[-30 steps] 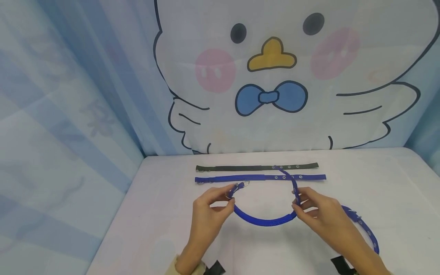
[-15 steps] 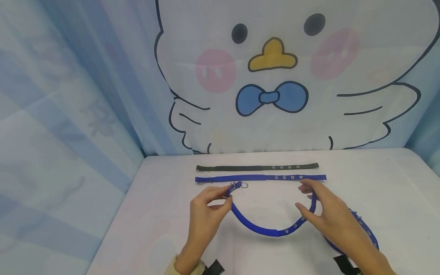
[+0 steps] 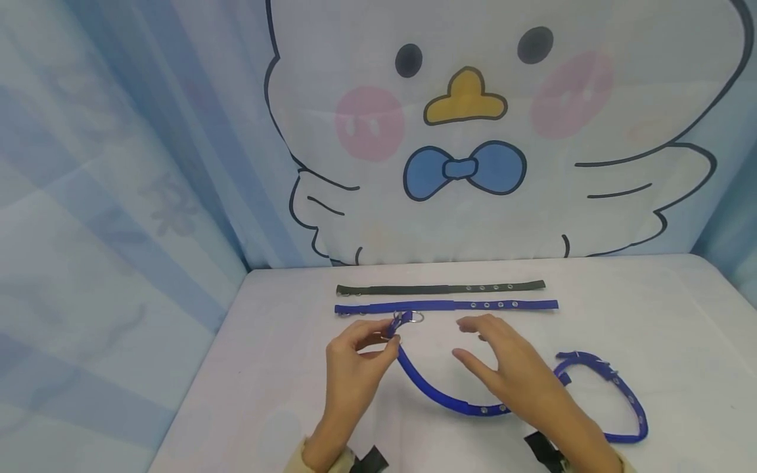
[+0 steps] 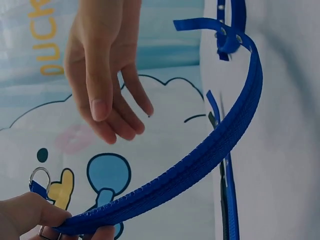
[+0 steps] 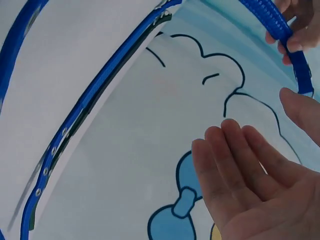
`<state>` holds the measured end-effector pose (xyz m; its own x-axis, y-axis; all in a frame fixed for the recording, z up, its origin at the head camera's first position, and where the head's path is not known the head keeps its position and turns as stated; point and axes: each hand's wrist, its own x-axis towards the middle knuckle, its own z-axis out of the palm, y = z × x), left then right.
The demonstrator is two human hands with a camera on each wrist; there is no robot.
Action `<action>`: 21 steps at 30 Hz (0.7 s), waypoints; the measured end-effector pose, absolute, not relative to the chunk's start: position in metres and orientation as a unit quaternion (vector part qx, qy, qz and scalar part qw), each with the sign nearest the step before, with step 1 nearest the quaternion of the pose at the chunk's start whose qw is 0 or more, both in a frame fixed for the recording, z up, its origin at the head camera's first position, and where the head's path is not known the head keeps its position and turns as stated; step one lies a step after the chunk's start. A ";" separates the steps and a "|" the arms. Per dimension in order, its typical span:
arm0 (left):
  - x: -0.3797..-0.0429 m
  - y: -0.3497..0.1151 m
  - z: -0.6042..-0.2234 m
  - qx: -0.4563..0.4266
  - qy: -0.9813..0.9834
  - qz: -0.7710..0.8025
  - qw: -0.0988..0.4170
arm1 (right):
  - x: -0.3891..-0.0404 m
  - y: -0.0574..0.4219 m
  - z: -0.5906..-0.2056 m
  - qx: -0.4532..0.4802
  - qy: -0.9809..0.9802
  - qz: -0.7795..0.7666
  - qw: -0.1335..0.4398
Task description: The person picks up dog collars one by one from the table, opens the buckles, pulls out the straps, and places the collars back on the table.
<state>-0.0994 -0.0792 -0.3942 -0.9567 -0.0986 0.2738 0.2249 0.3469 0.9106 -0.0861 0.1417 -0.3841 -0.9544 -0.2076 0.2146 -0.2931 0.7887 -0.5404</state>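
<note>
My left hand (image 3: 359,368) pinches a blue pet collar (image 3: 434,394) between thumb and fingers near its buckle end. A metal ring (image 4: 40,176) sticks out past that grip. From there the padded band curves down and to the right, above the table, and its eyelet end (image 4: 197,24) hangs loose. Part of this end is hidden behind the right hand in the head view. My right hand (image 3: 508,368) holds nothing. Its fingers are nearly straight and its thumb is spread apart, a short way right of the left hand.
A dark green collar (image 3: 408,290) and another blue collar (image 3: 414,306) lie straight, side by side, toward the back of the white table (image 3: 254,368). A further blue collar (image 3: 633,394) lies curved in a loop at the right. A cartoon-print curtain (image 3: 467,230) hangs behind.
My right hand has let go of the collar's eyelet end, first swinging right, then moving left toward the left hand. The collar's curve has widened and sagged. The left hand keeps its pinch.
</note>
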 end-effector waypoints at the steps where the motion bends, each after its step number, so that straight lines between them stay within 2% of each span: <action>1: -0.100 -0.079 -0.394 -0.037 -0.809 -0.569 0.142 | -0.087 0.137 -0.385 0.138 -0.940 0.306 0.067; 13: -0.101 -0.073 -0.395 -0.053 -0.786 -0.597 0.151 | -0.095 0.090 -0.401 0.183 -0.894 0.406 -0.050; 21: -0.101 -0.072 -0.395 -0.047 -0.786 -0.598 0.150 | -0.099 0.084 -0.403 0.219 -0.883 0.412 -0.048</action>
